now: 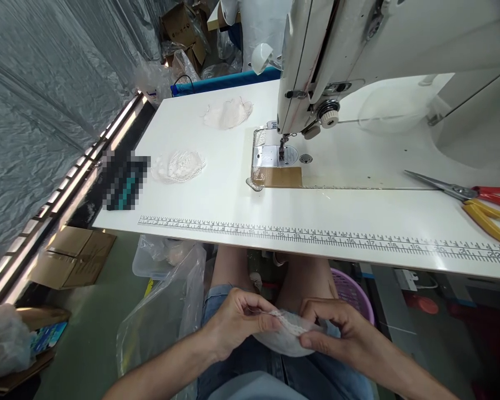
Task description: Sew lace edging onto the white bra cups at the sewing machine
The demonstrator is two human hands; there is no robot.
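Over my lap, below the table's front edge, both hands hold a sheer white piece of fabric with a lacy edge [289, 333]. My left hand [244, 322] pinches its left end between thumb and fingers. At the right end, my right hand [331, 328] grips the lace edge the same way. Two similar pale lace pieces lie on the table: one lace piece [186, 165] at the left and another lace piece [229, 113] farther back. The sewing machine [308, 72] stands above, with its presser foot [282, 150] over the metal plate and no fabric under it.
Scissors [462, 191] with red and yellow handles lie at the right of the white table [216, 200]. A printed ruler [316, 236] runs along its front edge. Below are a clear plastic bag [162, 311], a purple basket [354, 291] and a cardboard box [73, 255].
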